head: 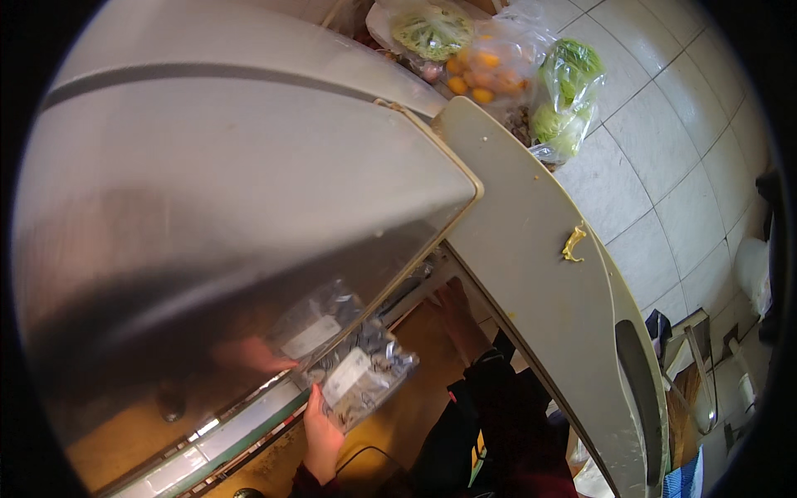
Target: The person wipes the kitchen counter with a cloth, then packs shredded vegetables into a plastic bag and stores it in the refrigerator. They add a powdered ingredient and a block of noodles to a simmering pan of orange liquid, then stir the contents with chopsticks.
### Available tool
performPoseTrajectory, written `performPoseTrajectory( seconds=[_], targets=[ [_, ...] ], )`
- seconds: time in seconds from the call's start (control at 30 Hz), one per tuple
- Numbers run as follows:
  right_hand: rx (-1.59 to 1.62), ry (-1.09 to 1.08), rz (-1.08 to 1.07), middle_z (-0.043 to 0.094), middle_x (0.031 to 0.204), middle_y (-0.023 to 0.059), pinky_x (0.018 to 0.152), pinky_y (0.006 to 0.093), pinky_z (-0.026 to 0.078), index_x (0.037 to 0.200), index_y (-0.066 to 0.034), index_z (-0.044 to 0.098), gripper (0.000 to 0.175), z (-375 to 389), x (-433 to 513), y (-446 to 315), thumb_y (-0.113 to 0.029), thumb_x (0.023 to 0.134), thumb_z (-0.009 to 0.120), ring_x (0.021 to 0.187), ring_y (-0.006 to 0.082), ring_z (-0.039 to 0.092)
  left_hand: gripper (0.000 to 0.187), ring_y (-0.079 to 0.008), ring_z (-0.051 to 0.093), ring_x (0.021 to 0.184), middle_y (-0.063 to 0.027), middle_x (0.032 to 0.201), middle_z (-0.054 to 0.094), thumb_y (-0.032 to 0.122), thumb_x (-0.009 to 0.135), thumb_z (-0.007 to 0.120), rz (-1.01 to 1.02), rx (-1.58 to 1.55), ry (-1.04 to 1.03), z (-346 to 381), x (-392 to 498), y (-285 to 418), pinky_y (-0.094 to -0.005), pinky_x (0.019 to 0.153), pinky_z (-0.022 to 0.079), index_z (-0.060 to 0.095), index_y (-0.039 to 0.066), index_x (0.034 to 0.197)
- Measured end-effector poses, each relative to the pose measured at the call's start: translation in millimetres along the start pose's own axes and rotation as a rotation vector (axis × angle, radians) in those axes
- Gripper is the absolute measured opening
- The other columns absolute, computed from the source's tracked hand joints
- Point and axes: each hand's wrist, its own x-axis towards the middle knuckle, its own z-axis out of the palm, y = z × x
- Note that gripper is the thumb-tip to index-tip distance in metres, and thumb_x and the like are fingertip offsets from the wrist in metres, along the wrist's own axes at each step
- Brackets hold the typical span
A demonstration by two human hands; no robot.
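My left hand grips a clear plastic packet by its lower left edge. The packet bears dark line markings and a white label with writing; its contents are hard to make out. A glossy grey appliance panel, apparently a refrigerator's, mirrors the hand and packet. My right hand reaches into the gap between this panel and an opened grey door or drawer front. Its fingertips are near a pale inner edge, in shadow, so whether they grasp anything is unclear.
A recessed handle runs along the opened front, which carries a small yellow piece. Beyond lie bagged orange fruit and bagged green cabbages on white floor tiles. A metal-framed object stands at right.
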Motion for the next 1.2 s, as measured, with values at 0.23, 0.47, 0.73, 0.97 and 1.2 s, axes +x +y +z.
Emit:
performPoseTrajectory(
  seconds=[0.23,0.47,0.73,0.97,1.2],
  targets=[
    [0.098,-0.076,0.021,0.037,0.129,0.0007,0.107,0.0422,0.033,0.137,-0.0193,0.030,0.047,-22,-11,5,-0.030,0.096,0.050,0.128,0.0204,0.036,0.042,-0.0289,0.052,0.116,-0.0125,0.128,0.052,0.032,0.098,0.039,-0.041,-0.177,-0.157,15,115,-12,-0.0429,0.099,0.041,0.047,0.004,0.128],
    [0.068,-0.041,0.016,0.031,0.138,0.0028,0.111,0.0455,0.029,0.141,-0.0167,0.025,0.053,-14,-14,-4,-0.029,0.095,0.051,0.132,0.0222,0.031,0.044,-0.0240,0.053,0.114,-0.0067,0.126,0.055,0.038,0.096,0.041,0.216,0.454,-0.289,-4,223,-13,-0.0371,0.098,0.041,0.049,0.008,0.128],
    [0.097,-0.134,-0.027,0.035,0.133,-0.0002,0.110,0.0442,0.030,0.138,-0.0172,0.029,0.047,-10,-14,-9,-0.029,0.097,0.048,0.129,0.0181,0.034,0.045,-0.0230,0.049,0.117,-0.0055,0.129,0.051,0.037,0.094,0.044,0.041,0.110,-0.156,35,244,17,-0.0347,0.099,0.037,0.048,0.009,0.129],
    [0.064,-0.073,-0.006,0.036,0.133,-0.0003,0.110,0.0436,0.031,0.138,-0.0177,0.030,0.045,-3,-13,-11,-0.030,0.098,0.045,0.129,0.0176,0.033,0.046,-0.0313,0.034,0.127,-0.0128,0.139,0.038,0.022,0.089,0.049,1.053,1.024,-0.099,81,149,10,-0.0419,0.105,0.026,0.043,0.007,0.132],
    [0.051,-0.131,-0.039,0.034,0.136,0.0009,0.107,0.0438,0.032,0.140,-0.0187,0.028,0.051,-8,-18,-6,-0.034,0.096,0.048,0.131,0.0191,0.032,0.051,-0.0390,0.019,0.136,-0.0187,0.148,0.023,0.009,0.086,0.052,1.567,1.572,-0.358,124,169,-1,-0.0491,0.110,0.016,0.039,0.005,0.135]
  ],
)
